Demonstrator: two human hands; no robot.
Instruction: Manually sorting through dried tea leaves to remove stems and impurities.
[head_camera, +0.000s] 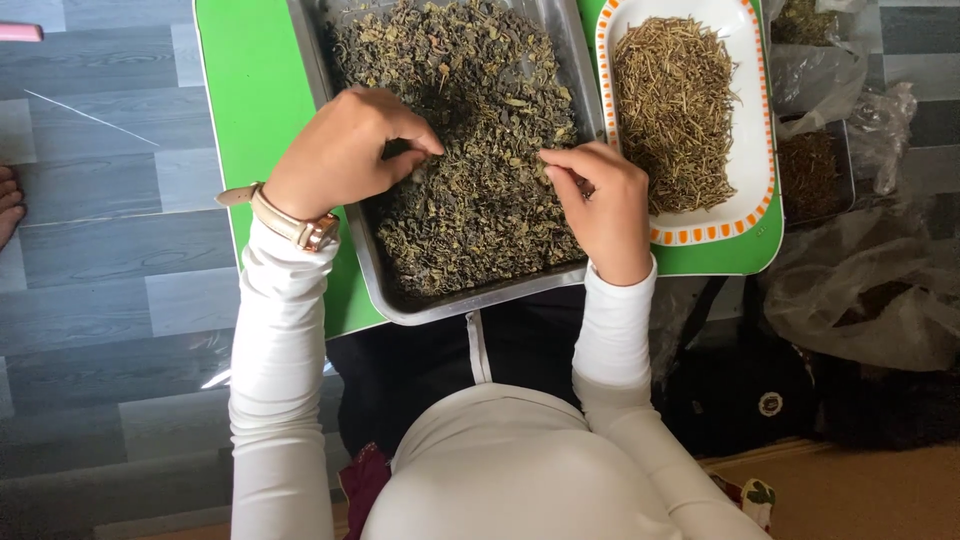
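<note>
**Green-brown dried leaves under two hands**

Metal, rectangular and shallow, the grey tray (372, 262) sits on a bright green tabletop (255, 110) and holds a loose heap of dried, curled green-brown leaves (480, 190). Both hands work over this heap. The left hand (345, 150), with a tan-strapped wristwatch (300, 228) at the wrist and a white sleeve (275, 380) behind it, rests on the left part of the pile with its fingers curled narrow, the tips pinched together on a few leaves. The right hand (600, 205) lies on the right part of the pile, near the tray's right wall, fingers bent inward and close together; whether it grips any leaves I cannot tell. Just beside the tray, to the right, a white oblong plate with an orange dashed rim (755, 120) carries a mound of thin yellowish-brown dried stalks (675, 110). Crumpled clear plastic bags (860, 290) lie further right, on the grey plank floor (100, 290).
</note>
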